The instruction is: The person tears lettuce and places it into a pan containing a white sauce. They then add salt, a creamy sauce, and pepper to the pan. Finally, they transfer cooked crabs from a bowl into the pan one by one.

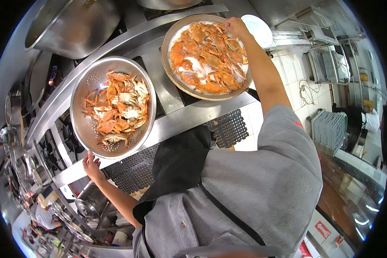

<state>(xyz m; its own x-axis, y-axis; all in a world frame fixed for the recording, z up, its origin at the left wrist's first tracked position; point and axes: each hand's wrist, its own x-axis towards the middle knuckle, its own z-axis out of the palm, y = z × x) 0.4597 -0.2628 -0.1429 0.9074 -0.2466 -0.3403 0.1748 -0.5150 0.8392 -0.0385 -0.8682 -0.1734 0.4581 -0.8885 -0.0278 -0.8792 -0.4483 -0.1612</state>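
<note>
A perforated steel colander [80, 96] rests over the stove's front ledge, holding a heap of orange crabs [119, 106], some with pale undersides up. My left hand [93, 166] is beside its lower rim, index finger raised against the edge and the other fingers loosely bent. Farther right, a wide round pan [209, 95] stands on the stove. Orange crabs [209, 58] lie in it in whitish, foamy liquid. My right hand [237, 27] is over the pan's far right rim with fingers curled; what they hold, if anything, is hidden.
A large steel pot [80, 29] stands behind the colander. Beside my right wrist is a white plate [258, 30]. The steel stove front [180, 119] runs before me above a black rubber mat [227, 129]. A grey plastic rack [329, 132] stands on the right; a person [45, 214] is far left.
</note>
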